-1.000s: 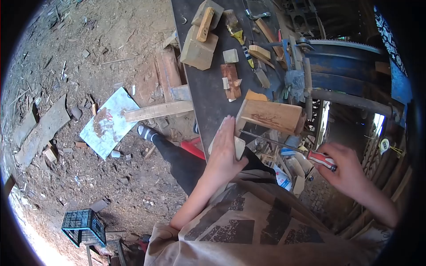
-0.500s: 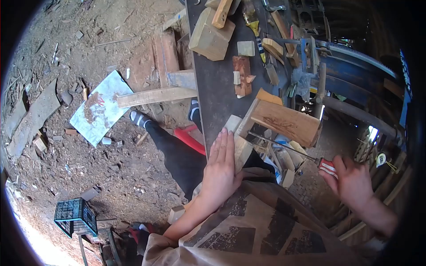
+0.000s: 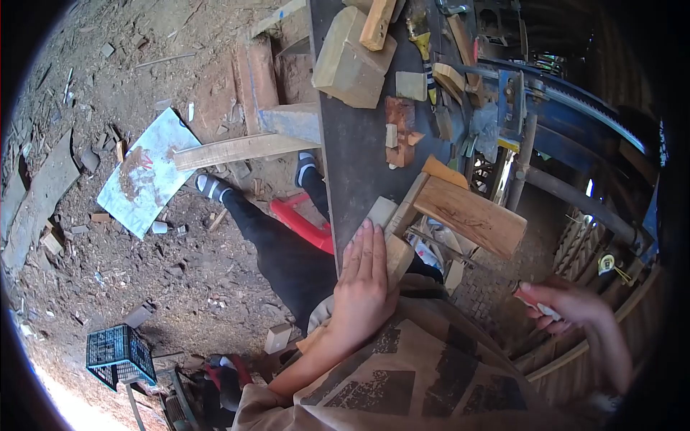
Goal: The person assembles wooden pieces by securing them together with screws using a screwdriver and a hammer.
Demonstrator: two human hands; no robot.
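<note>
My left hand [image 3: 363, 276] lies with its fingers stretched out flat on a pale wood block [image 3: 399, 260] at the bench edge, pressing on it. A narrow upright wood strip and a brown wood board [image 3: 471, 215] join this block and stick out past the edge. To the right, my right hand [image 3: 571, 303] is closed around the red-and-white handle [image 3: 533, 302] of a long thin tool. Its dark shaft [image 3: 445, 248] is blurred and reaches toward the block under the board; the tip is hidden, so contact cannot be told.
On the dark bench [image 3: 352, 158] lie a large wood block [image 3: 356, 68], a paintbrush [image 3: 422, 47], a reddish-brown block [image 3: 399, 126] and offcuts. A blue metal machine [image 3: 560, 108] stands at right. The ground holds a plastic crate [image 3: 118, 352], a stained sheet [image 3: 147, 172] and scraps.
My right hand has moved slightly down and to the right with the tool, drawing the shaft back. My left hand stays on the block. The whole view has shifted a little.
</note>
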